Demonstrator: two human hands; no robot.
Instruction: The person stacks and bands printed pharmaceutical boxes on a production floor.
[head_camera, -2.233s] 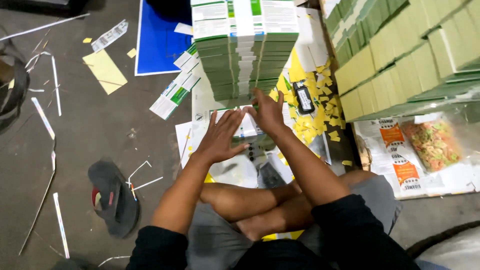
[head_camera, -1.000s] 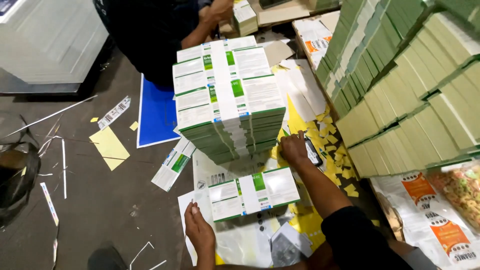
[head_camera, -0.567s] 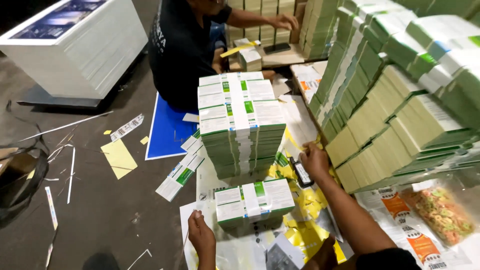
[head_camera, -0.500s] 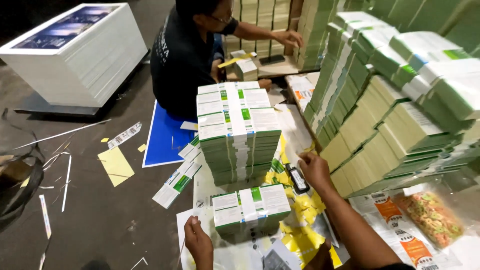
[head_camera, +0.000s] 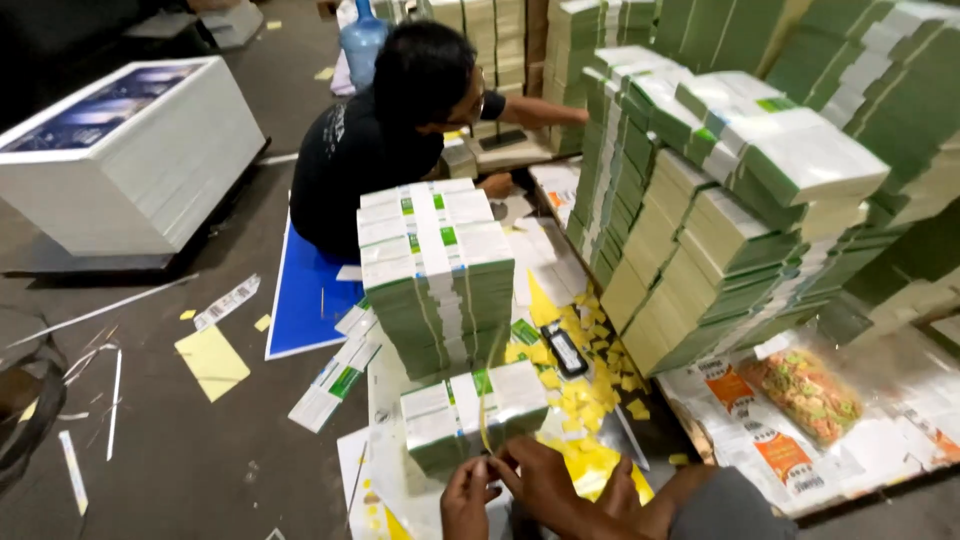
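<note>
Your landmark is the tall banded stack of green-and-white leaflets (head_camera: 438, 275) at the middle of the floor. Right of it leans a wall of bundled green packs (head_camera: 720, 200); left of it, well apart, sits a white block of printed sheets (head_camera: 130, 160). Behind it a co-worker in a dark shirt (head_camera: 370, 150) crouches, with a blue board (head_camera: 305, 300) at its left foot. Just in front lies the small leaflet bundle (head_camera: 475, 410), a yellow band (head_camera: 483, 415) looped over it. Your left hand (head_camera: 468, 497) and right hand (head_camera: 545, 485) meet below that bundle, fingertips pinching the band's ends. Yellow paper scraps (head_camera: 590, 370) and a black phone (head_camera: 564, 349) lie right of the stack's base.
</note>
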